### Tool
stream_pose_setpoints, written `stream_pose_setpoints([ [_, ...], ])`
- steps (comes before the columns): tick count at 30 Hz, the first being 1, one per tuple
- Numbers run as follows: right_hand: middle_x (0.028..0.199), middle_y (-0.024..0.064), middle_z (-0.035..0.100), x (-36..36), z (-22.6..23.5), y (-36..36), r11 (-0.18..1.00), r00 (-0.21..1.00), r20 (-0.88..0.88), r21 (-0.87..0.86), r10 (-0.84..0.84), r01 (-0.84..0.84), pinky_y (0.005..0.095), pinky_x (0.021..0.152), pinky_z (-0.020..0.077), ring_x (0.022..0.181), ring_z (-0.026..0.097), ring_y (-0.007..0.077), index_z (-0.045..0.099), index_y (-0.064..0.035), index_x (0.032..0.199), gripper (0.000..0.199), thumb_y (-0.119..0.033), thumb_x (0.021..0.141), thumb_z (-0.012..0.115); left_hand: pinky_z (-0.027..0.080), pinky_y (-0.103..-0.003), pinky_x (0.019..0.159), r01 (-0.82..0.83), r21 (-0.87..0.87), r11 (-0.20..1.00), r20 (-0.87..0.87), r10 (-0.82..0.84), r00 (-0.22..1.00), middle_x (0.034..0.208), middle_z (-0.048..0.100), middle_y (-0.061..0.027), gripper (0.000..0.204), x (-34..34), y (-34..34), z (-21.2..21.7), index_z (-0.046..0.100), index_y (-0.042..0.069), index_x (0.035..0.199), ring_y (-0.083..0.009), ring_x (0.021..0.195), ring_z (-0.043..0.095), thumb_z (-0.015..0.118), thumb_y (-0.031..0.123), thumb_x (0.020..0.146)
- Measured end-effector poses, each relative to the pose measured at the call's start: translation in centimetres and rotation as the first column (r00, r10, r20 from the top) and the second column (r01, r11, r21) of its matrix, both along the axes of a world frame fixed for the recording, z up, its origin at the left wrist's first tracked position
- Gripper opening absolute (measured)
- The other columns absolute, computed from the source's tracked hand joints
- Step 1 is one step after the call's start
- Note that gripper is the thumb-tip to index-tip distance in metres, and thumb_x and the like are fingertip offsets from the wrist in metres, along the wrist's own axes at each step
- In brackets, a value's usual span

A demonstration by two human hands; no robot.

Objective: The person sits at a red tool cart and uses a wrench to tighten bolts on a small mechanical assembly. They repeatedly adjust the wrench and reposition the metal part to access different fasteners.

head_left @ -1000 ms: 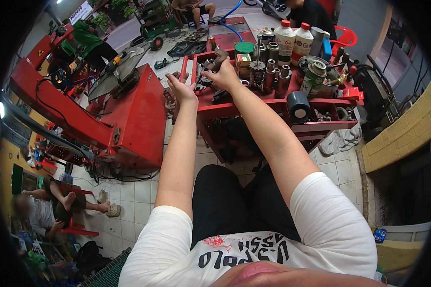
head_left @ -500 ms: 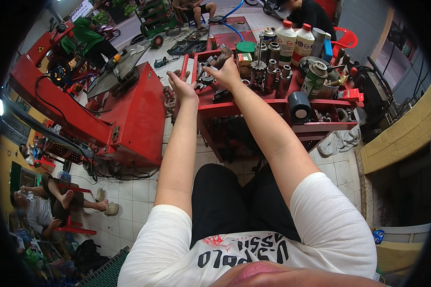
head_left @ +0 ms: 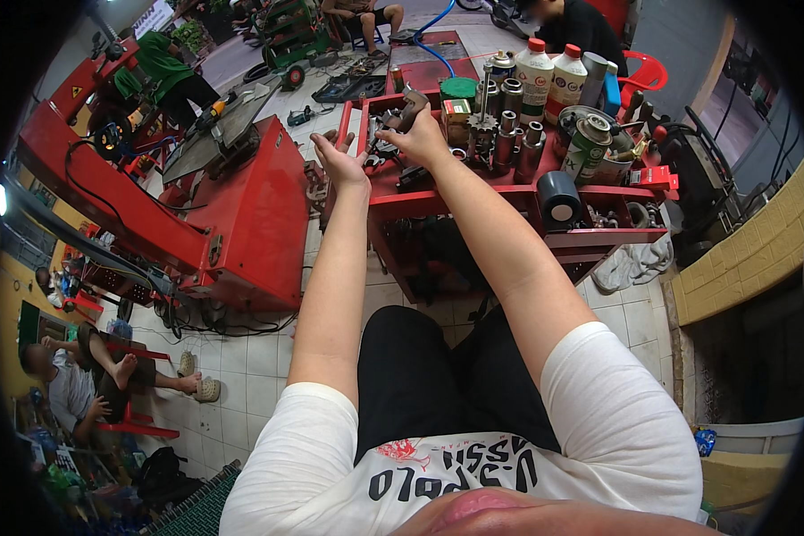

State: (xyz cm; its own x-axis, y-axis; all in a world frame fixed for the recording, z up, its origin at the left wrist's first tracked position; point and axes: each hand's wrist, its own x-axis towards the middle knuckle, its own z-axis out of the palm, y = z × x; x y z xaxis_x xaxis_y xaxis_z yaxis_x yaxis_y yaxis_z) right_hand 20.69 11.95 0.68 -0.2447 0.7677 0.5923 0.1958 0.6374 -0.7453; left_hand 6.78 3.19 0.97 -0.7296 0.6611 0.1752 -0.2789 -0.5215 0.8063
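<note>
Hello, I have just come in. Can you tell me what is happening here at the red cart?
A person in a white shirt reaches both arms over a red metal tool cart crowded with metal sockets, cans and bottles. The right hand grips a dark metal part above the cart's top tray. The left hand is open, palm up, beside it and holds nothing. Other people work farther back.
</note>
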Motion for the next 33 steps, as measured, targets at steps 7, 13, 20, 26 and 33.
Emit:
stream_pose_setpoints([
  [7,0.116,0.0225,0.070,0.1,-0.2,0.2,0.997,0.994,-0.073,-0.020,0.077,-0.079,0.0401,0.095,0.0554,0.109,0.071,0.0333,0.037,0.0025,0.142,0.107,-0.041,0.064,0.097,0.049,-0.065,0.091,-0.001,-0.016,1.000,0.000,0.001,1.000,0.130,0.046,-0.0064,0.063,0.1,0.2,0.0,0.045,0.012,0.127,-0.0247,0.114,0.057,0.034,0.070,0.104],
  [13,0.117,0.0224,0.070,0.2,-0.3,0.5,0.997,0.997,-0.056,-0.039,0.061,-0.063,0.0391,0.096,0.0550,0.110,0.070,0.0329,0.037,0.0027,0.142,0.108,-0.041,0.064,0.098,0.049,-0.065,0.091,0.016,0.004,1.000,0.004,-0.016,1.000,0.128,0.046,-0.0062,0.064,0.0,0.5,-0.2,0.045,0.011,0.126,-0.0241,0.112,0.058,0.033,0.070,0.104],
  [20,0.118,0.0225,0.069,0.4,0.5,-0.4,0.998,0.998,-0.022,-0.020,0.054,-0.055,0.0390,0.096,0.0547,0.110,0.070,0.0322,0.037,0.0029,0.142,0.107,-0.040,0.065,0.098,0.048,-0.066,0.092,0.020,0.015,1.000,0.003,-0.020,1.000,0.126,0.047,-0.0062,0.066,-0.2,0.4,-0.4,0.045,0.011,0.124,-0.0240,0.111,0.058,0.034,0.072,0.103],
  [26,0.113,0.0217,0.070,0.1,0.7,-0.6,1.000,0.997,-0.074,-0.007,-0.014,0.013,0.0394,0.091,0.0562,0.104,0.072,0.0317,0.039,0.0025,0.139,0.102,-0.038,0.066,0.097,0.044,-0.071,0.096,0.036,0.024,0.999,0.003,-0.036,0.999,0.126,0.047,-0.0075,0.066,-0.3,0.5,-0.5,0.045,0.010,0.123,-0.0254,0.114,0.058,0.034,0.072,0.102],
  [33,0.089,0.0114,0.072,0.2,0.8,0.1,0.999,0.978,-0.207,-0.002,-0.033,0.033,0.0380,0.071,0.0541,0.075,0.068,0.0221,0.060,0.0007,0.110,0.060,-0.031,0.073,0.094,0.043,-0.074,0.099,0.091,0.041,0.995,-0.020,-0.090,0.996,0.129,0.044,-0.0110,0.066,-0.5,0.5,-0.6,0.039,0.008,0.129,-0.0433,0.123,0.060,0.034,0.069,0.104],
])
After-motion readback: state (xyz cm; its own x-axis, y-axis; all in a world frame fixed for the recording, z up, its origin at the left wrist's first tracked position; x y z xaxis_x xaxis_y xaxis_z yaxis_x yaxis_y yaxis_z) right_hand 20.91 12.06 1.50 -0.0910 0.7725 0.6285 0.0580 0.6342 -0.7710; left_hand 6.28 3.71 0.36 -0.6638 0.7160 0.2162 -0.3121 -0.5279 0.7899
